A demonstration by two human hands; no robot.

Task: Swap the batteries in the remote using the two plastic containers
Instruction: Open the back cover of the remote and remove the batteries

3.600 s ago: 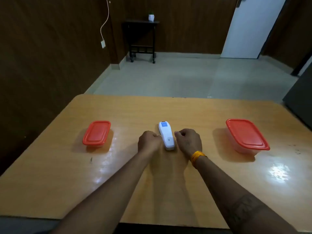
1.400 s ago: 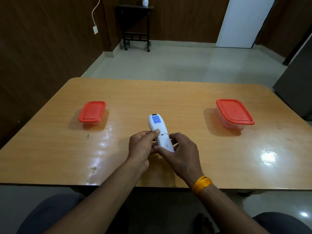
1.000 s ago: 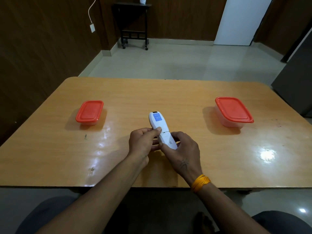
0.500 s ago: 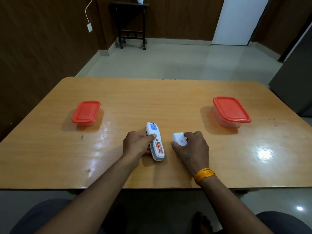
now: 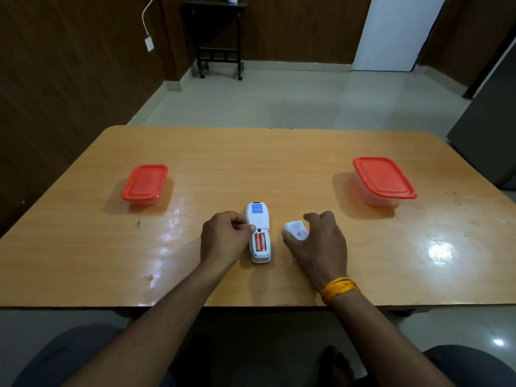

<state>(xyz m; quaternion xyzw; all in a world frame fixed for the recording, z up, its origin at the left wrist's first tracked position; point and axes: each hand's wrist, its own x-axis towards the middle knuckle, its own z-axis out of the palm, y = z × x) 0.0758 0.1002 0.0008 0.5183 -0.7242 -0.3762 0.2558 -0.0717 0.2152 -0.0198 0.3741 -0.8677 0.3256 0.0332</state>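
Note:
The white remote [image 5: 258,219] lies face down on the wooden table [image 5: 251,163], its battery bay open with two orange batteries [image 5: 260,242] inside. My left hand [image 5: 223,238] rests at the remote's left edge, fingertips touching it beside the bay. The white battery cover [image 5: 295,229] lies on the table to the right of the remote. My right hand [image 5: 321,244] arches over the cover with fingers spread, thumb near its left edge. A small red-lidded container [image 5: 144,183] stands at the left, a larger red-lidded container [image 5: 382,178] at the right, both closed.
The near table edge runs just below my wrists. Beyond the table is a tiled floor, a dark side table [image 5: 217,29] against the back wall and a white door [image 5: 396,32]. My knees show under the table.
The remote was lifted, turned back-up and its cover slid off. Now the remote lies on the table with the batteries exposed, and my right hand has set the cover down beside it.

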